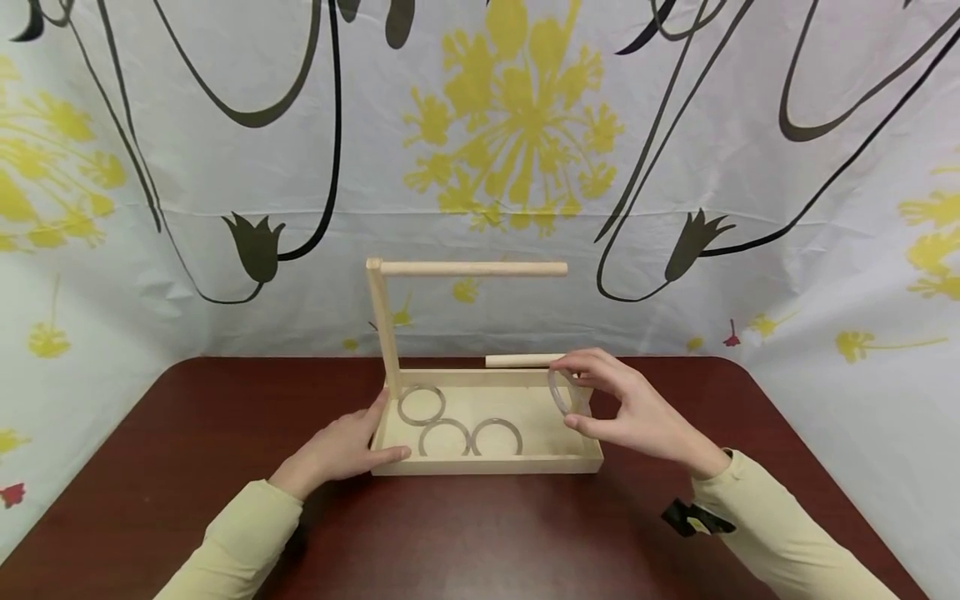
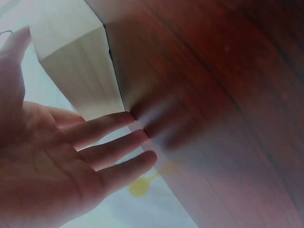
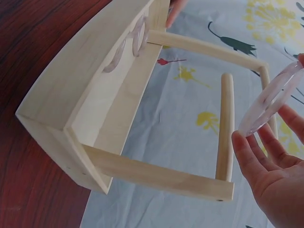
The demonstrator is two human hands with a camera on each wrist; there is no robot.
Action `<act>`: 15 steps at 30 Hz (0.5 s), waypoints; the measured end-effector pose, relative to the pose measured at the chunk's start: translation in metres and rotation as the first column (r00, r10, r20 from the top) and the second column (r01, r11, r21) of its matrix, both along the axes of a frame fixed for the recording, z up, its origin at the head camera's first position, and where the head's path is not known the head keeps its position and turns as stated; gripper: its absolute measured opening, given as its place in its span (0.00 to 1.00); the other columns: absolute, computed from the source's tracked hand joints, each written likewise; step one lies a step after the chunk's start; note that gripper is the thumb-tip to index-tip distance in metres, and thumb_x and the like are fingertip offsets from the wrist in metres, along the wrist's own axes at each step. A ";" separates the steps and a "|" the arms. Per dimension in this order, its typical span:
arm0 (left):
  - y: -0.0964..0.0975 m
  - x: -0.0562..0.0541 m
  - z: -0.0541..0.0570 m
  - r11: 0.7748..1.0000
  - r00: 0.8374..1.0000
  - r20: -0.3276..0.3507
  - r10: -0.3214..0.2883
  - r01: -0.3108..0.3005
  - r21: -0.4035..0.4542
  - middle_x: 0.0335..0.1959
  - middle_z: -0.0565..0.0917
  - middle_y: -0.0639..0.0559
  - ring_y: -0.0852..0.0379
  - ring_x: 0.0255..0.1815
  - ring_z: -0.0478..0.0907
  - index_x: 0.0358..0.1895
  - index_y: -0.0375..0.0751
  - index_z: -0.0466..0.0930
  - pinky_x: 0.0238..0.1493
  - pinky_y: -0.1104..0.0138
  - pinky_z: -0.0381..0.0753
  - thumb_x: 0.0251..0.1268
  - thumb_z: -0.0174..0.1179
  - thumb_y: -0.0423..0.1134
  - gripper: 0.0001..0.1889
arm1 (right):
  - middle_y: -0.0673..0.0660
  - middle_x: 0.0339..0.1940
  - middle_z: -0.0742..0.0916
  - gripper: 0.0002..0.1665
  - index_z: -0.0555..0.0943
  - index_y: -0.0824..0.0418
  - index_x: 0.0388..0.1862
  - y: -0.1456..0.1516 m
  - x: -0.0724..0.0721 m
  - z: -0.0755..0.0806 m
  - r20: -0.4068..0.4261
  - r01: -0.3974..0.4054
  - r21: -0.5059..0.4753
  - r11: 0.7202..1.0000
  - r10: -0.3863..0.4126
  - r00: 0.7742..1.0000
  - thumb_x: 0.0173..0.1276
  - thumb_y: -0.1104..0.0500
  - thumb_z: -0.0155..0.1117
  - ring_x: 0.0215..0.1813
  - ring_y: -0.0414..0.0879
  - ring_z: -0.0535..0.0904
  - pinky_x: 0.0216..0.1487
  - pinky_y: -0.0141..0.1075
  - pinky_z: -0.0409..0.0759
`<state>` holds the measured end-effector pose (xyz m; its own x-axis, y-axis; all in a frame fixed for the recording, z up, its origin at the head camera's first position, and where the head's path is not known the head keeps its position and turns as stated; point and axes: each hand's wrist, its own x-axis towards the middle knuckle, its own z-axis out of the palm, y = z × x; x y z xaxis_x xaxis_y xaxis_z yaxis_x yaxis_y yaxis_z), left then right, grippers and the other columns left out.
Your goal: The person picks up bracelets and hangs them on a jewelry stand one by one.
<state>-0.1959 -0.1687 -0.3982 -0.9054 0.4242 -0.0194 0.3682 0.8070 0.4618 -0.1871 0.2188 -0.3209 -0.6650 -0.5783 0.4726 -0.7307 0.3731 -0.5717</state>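
Right grip (image 1: 630, 404) grasps a clear ring (image 1: 553, 393), your thumb and fingertips on its edge; it's held up right of centre in the head frame, over the right end of the wooden box (image 1: 487, 467). Ring looks light, rigid, smooth. Expect no give and some risk of it slipping or twisting; a drop might crack it. Best hold: opposite sides of the band, light pressure, fingers out of the hole. Three more rings (image 1: 497, 421) lie in the box, centre and left; take those by the band too.

Pose: your right sleeve (image 1: 780, 517) slopes in from the lower right, fingers above, thumb below. Left grip (image 1: 341, 446) isn't clenched: fingers fairly straight, thumb on the box's front edge left of centre, another finger by the foot of the post (image 1: 384, 333).
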 end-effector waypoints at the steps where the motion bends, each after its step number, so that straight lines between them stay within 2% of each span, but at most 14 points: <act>1: 0.000 0.000 0.000 1.000 1.000 -0.011 0.000 0.000 -0.011 0.61 0.71 0.28 0.36 0.56 0.75 0.75 0.27 0.46 0.49 0.48 0.76 0.59 0.62 0.63 0.54 | 0.49 0.58 0.77 0.34 0.76 0.56 0.62 0.001 0.000 0.000 -0.001 -0.002 -0.007 1.000 0.002 1.000 0.56 0.65 0.75 0.53 0.43 0.77 0.54 0.35 0.75; 5: 0.002 -0.003 -0.004 0.998 0.996 -0.090 0.020 -0.026 -0.065 0.64 0.69 0.30 0.35 0.60 0.72 0.74 0.27 0.49 0.52 0.45 0.73 0.58 0.59 0.67 0.55 | 0.52 0.58 0.77 0.34 0.75 0.60 0.61 0.003 0.001 0.000 -0.007 -0.020 -0.046 0.999 0.019 1.000 0.55 0.69 0.75 0.53 0.43 0.77 0.54 0.35 0.75; 9: 0.005 -0.004 -0.009 0.988 0.986 -0.155 0.055 -0.076 -0.134 0.68 0.65 0.32 0.33 0.66 0.63 0.74 0.28 0.53 0.59 0.39 0.63 0.56 0.55 0.73 0.56 | 0.53 0.59 0.77 0.35 0.75 0.59 0.62 0.003 0.000 -0.001 0.011 -0.024 -0.070 0.997 0.025 1.000 0.54 0.71 0.74 0.54 0.43 0.76 0.56 0.36 0.75; 15: 0.008 -0.005 -0.010 0.978 0.982 -0.176 0.070 -0.102 -0.180 0.70 0.62 0.31 0.32 0.69 0.57 0.73 0.28 0.54 0.63 0.38 0.54 0.56 0.53 0.74 0.57 | 0.53 0.59 0.77 0.34 0.75 0.60 0.62 0.005 0.000 0.000 0.049 -0.010 -0.084 0.996 0.014 0.999 0.56 0.72 0.72 0.56 0.43 0.76 0.57 0.38 0.74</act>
